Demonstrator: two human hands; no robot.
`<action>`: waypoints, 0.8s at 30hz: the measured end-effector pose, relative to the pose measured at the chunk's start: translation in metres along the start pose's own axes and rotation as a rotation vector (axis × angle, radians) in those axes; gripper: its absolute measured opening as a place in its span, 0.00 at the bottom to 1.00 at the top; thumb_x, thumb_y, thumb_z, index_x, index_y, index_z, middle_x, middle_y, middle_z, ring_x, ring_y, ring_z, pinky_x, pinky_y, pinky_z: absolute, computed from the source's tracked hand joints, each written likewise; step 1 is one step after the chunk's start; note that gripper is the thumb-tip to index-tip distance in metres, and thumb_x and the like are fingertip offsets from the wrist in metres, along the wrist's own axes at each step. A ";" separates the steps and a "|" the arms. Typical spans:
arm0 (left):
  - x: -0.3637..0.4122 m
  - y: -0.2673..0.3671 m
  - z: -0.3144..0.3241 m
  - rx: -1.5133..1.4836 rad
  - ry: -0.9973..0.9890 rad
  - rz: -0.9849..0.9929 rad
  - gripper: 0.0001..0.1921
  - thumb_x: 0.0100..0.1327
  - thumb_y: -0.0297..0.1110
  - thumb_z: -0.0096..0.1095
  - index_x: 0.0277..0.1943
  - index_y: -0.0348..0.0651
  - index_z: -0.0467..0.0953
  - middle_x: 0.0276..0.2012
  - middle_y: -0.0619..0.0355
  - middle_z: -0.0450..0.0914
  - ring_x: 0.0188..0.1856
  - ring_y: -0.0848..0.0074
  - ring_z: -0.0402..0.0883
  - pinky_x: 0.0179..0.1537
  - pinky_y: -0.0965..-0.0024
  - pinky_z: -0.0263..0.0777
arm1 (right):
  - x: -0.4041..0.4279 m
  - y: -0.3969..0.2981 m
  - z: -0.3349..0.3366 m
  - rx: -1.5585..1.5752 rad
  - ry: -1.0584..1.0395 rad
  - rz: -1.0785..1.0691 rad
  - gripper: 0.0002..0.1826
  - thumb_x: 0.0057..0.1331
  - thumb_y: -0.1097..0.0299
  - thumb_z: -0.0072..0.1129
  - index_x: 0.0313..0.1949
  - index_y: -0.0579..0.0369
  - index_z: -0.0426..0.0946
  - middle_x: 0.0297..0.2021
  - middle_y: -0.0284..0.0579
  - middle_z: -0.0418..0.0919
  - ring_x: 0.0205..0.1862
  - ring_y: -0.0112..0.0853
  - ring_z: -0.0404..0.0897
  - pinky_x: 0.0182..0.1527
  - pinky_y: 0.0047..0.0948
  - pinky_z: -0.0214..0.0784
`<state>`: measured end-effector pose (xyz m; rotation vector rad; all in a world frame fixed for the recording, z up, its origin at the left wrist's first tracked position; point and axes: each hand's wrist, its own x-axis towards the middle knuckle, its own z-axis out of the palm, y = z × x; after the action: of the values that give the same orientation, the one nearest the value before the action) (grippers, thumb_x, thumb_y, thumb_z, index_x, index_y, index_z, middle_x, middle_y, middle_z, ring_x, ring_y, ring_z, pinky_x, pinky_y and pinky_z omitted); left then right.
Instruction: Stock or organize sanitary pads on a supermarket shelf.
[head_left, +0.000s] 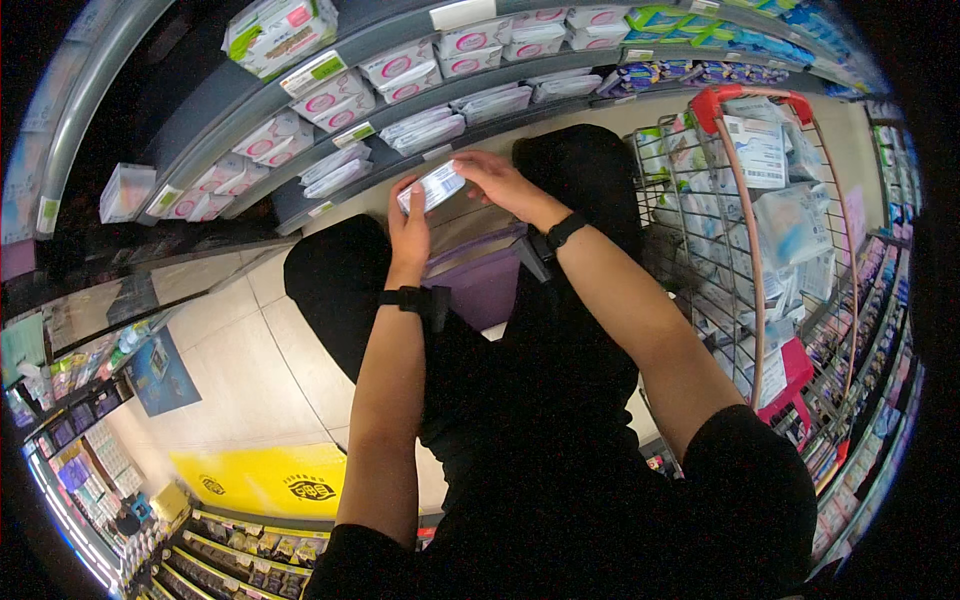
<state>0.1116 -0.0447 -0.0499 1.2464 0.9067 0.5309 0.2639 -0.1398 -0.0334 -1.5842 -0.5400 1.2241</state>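
Observation:
Between both hands, above my lap and in front of the lowest shelf, is a small white pack with printing (436, 187). My left hand (409, 225) grips its near left end, the thumb lying across the printed face. At the far right end, the fingers of my right hand (495, 180) touch the pack's edge. Thin white packs (424, 133) lie in stacks on the low shelf just beyond the hands. White packs with pink circles (397, 67) stand in rows one shelf higher.
A wire shopping cart (757, 300) filled with plastic-wrapped packs stands close on my right. Shelving with a grey edge (375, 112) curves across the front. A purple object (480, 289) is between my legs. Behind on the left are a yellow floor panel (262, 480) and more shelves (232, 555).

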 end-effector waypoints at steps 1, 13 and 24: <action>-0.001 -0.001 0.001 -0.008 -0.015 -0.001 0.22 0.69 0.49 0.50 0.55 0.39 0.68 0.43 0.57 0.75 0.42 0.77 0.72 0.41 0.75 0.68 | 0.000 0.000 -0.001 0.008 -0.008 -0.024 0.26 0.65 0.45 0.51 0.54 0.51 0.73 0.39 0.33 0.76 0.33 0.21 0.73 0.33 0.19 0.64; -0.008 -0.005 -0.016 -0.101 -0.312 -0.159 0.22 0.68 0.50 0.48 0.56 0.43 0.67 0.47 0.61 0.76 0.40 0.79 0.73 0.33 0.74 0.61 | -0.009 -0.014 0.000 0.039 -0.432 0.033 0.32 0.67 0.33 0.29 0.48 0.46 0.70 0.34 0.30 0.74 0.30 0.20 0.69 0.32 0.22 0.63; -0.016 0.011 -0.003 -0.259 -0.113 -0.181 0.30 0.67 0.55 0.44 0.61 0.39 0.63 0.55 0.56 0.72 0.56 0.67 0.70 0.56 0.63 0.59 | 0.000 0.007 0.008 0.254 -0.308 0.013 0.44 0.65 0.28 0.15 0.49 0.53 0.72 0.38 0.35 0.75 0.33 0.25 0.70 0.35 0.24 0.62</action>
<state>0.1016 -0.0527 -0.0350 0.9401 0.8175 0.4143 0.2555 -0.1393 -0.0393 -1.1959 -0.5443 1.4957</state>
